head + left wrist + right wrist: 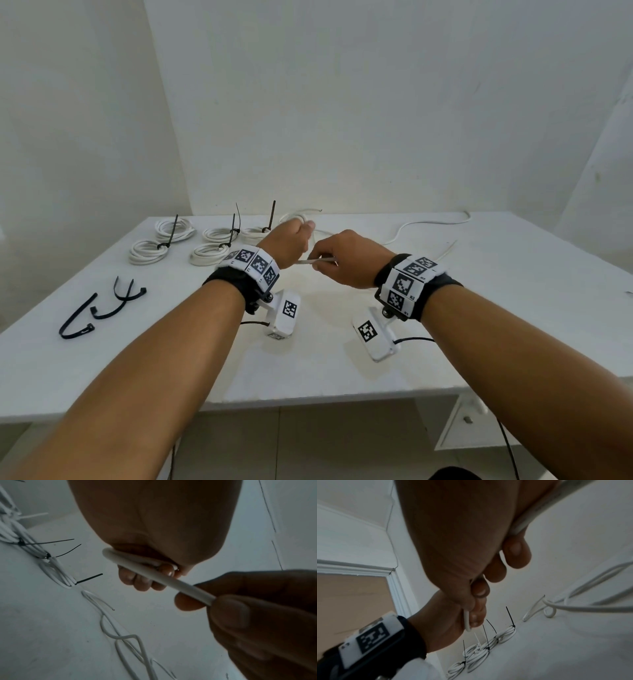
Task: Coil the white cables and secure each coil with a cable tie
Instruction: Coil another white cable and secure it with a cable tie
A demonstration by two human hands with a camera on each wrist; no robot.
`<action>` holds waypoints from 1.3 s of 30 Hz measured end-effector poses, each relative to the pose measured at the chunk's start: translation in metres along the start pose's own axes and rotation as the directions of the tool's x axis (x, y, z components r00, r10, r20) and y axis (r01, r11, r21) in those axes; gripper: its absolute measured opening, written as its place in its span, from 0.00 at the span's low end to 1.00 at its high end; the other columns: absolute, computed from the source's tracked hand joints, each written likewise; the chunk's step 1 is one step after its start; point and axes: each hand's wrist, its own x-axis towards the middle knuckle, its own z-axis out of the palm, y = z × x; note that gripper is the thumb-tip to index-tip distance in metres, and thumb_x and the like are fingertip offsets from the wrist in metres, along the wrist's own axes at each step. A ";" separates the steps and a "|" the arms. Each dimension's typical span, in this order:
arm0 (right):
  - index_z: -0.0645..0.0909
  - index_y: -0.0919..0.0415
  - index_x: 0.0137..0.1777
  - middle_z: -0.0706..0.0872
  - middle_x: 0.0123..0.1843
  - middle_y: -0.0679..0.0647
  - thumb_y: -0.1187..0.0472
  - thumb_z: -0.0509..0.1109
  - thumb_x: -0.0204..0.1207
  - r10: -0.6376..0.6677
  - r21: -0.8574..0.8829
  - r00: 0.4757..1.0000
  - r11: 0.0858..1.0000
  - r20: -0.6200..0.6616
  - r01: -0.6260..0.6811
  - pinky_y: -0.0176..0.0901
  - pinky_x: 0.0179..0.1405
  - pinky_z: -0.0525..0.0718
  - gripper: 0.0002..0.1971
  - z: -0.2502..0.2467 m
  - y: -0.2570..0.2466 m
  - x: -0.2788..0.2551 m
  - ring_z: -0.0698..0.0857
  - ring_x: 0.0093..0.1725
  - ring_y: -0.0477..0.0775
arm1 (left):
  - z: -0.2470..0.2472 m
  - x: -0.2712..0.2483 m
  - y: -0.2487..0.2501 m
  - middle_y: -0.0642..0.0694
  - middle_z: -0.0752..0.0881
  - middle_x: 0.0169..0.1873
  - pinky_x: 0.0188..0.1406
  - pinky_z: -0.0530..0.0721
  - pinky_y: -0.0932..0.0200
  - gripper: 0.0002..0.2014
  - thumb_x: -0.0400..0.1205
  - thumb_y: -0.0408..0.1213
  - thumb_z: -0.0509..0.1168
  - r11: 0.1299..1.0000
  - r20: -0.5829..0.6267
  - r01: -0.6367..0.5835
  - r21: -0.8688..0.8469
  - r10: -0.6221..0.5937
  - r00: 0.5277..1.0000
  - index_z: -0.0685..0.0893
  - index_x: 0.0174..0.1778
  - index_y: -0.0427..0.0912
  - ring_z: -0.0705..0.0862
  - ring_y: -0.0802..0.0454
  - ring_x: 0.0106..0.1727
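A white cable is stretching between the person's two hands, held above the middle of the white table. The left hand is curling its fingers around a bent loop at one end of it, while the right hand is pinching the straight run between thumb and fingers. More loose white cable is trailing over the far right of the table. Five finished coils are lying at the far left, each cinched with a black cable tie whose tail is sticking up. Spare black cable ties are lying loose at the near left.
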 end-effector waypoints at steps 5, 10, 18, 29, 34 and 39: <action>0.86 0.48 0.52 0.87 0.44 0.44 0.50 0.69 0.81 -0.006 -0.043 1.000 0.999 -0.020 0.005 0.46 0.45 0.84 0.07 -0.018 0.006 0.000 0.84 0.46 0.50 | 0.003 -0.011 0.000 0.47 0.81 0.22 0.34 0.74 0.56 0.20 0.87 0.42 0.48 0.986 0.192 0.018 0.167 -0.051 0.980 0.76 0.32 0.39 0.75 0.49 0.24; 0.89 0.47 0.45 0.88 0.39 0.39 0.51 0.76 0.77 0.036 0.124 0.991 0.992 -0.128 -0.020 0.38 0.45 0.81 0.02 -0.043 0.030 0.003 0.84 0.42 0.39 | 0.008 -0.026 -0.017 0.47 0.67 0.16 0.19 0.59 0.62 0.24 0.89 0.46 0.44 0.969 0.344 0.192 -0.153 -0.130 0.930 0.67 0.29 0.41 0.60 0.52 0.19; 0.92 0.54 0.43 0.90 0.34 0.45 0.54 0.79 0.75 0.148 0.423 0.954 0.906 -0.261 -0.024 0.28 0.35 0.76 0.05 -0.038 0.042 0.012 0.80 0.31 0.40 | 0.010 -0.041 0.002 0.52 0.59 0.18 0.16 0.54 0.68 0.22 0.86 0.53 0.50 0.806 0.322 0.079 -0.586 0.142 0.936 0.62 0.29 0.46 0.54 0.57 0.18; 0.87 0.55 0.48 0.76 0.28 0.50 0.53 0.64 0.87 0.178 0.585 0.969 0.810 -0.171 -0.045 0.33 0.22 0.71 0.12 0.009 0.010 0.018 0.70 0.22 0.44 | -0.010 -0.035 0.032 0.53 0.61 0.16 0.17 0.48 0.62 0.26 0.90 0.51 0.46 0.445 -0.095 -0.167 -0.880 0.179 0.979 0.66 0.26 0.47 0.55 0.58 0.15; 0.82 0.46 0.58 0.76 0.31 0.44 0.61 0.59 0.88 0.102 0.442 0.992 0.895 -0.080 -0.056 0.27 0.27 0.70 0.12 0.014 -0.009 0.020 0.74 0.25 0.37 | -0.026 -0.023 0.031 0.52 0.59 0.17 0.19 0.48 0.60 0.24 0.91 0.52 0.46 0.379 -0.243 -0.221 -0.898 -0.009 0.970 0.63 0.29 0.46 0.55 0.56 0.15; 0.78 0.61 0.55 0.77 0.39 0.47 0.63 0.53 0.88 0.048 0.129 0.993 0.990 0.104 -0.061 0.43 0.44 0.71 0.11 0.013 -0.028 0.022 0.75 0.37 0.49 | -0.023 -0.016 0.026 0.51 0.61 0.17 0.18 0.52 0.64 0.24 0.90 0.50 0.48 0.513 -0.387 -0.256 -0.819 -0.165 0.907 0.63 0.28 0.45 0.57 0.54 0.16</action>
